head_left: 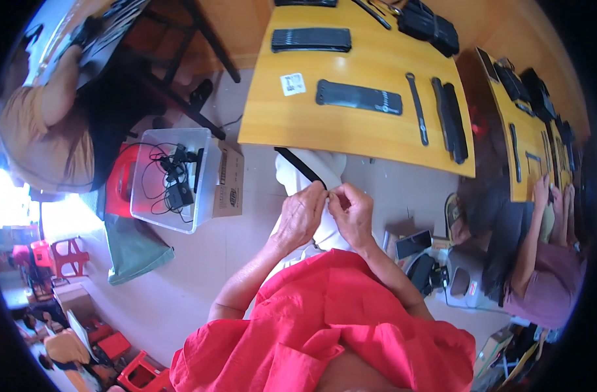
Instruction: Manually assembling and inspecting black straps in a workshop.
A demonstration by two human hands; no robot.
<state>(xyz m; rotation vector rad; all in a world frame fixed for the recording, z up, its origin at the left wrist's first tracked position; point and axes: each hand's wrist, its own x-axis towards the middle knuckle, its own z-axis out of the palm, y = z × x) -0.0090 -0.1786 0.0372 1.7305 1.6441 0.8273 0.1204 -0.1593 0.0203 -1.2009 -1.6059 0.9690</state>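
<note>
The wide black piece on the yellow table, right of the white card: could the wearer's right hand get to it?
Likely yes: nothing visible blocks the right hand from the wide black piece, though that hand seems busy with a black strip.

Pale floor (pixel 197 255), perhaps a window (pixel 14 199).

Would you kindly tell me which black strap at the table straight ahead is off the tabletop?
The black strap slanting below the near edge of the yellow table, reaching the left hand and right hand; the others lie on top.
</note>
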